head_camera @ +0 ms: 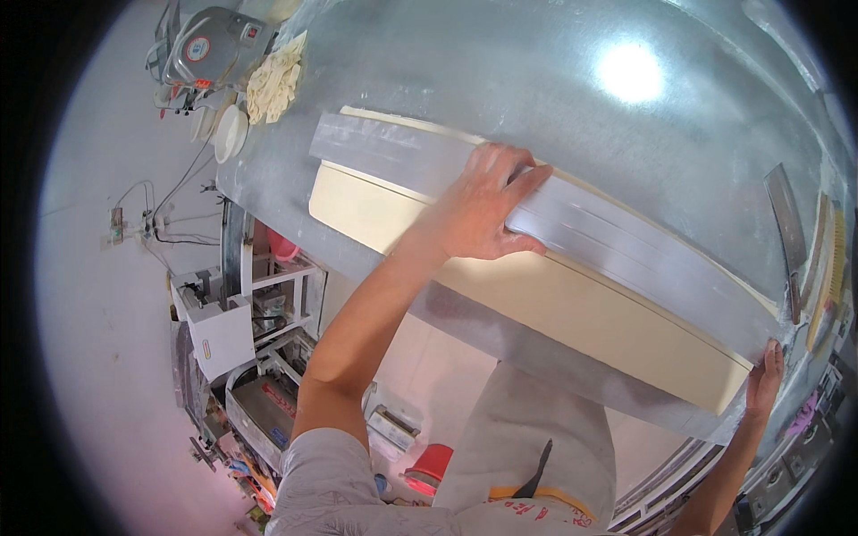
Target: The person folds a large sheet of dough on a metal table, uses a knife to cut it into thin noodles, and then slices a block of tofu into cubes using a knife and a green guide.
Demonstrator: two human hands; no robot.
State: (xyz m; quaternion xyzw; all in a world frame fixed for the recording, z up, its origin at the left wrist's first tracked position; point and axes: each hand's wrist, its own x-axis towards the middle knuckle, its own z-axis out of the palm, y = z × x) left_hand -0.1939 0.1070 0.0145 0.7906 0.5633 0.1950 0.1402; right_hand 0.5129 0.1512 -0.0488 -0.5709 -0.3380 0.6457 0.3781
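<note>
A long, flat metal strip (623,254) lies lengthwise on a pale, smooth-edged slab that looks like folded dough sheet (536,295). Dough shows along both sides of the strip. My left hand (486,204) grips the strip near its middle, fingers over the far edge and thumb at the near edge. At the strip's right end, my right hand (764,378) holds the corner, its fingertips up against the metal; part of this grip is hidden. Both strip and slab rest on a floured, grey metal worktable (536,80), close to its front edge.
A knife (785,221) lies at the right, beside a wooden stick (816,268) and a yellow brush (836,268). Cut dough strips (276,80), a white bowl (231,132) and a metal machine (214,50) stand at the far left. A red bucket (429,465) is on the floor.
</note>
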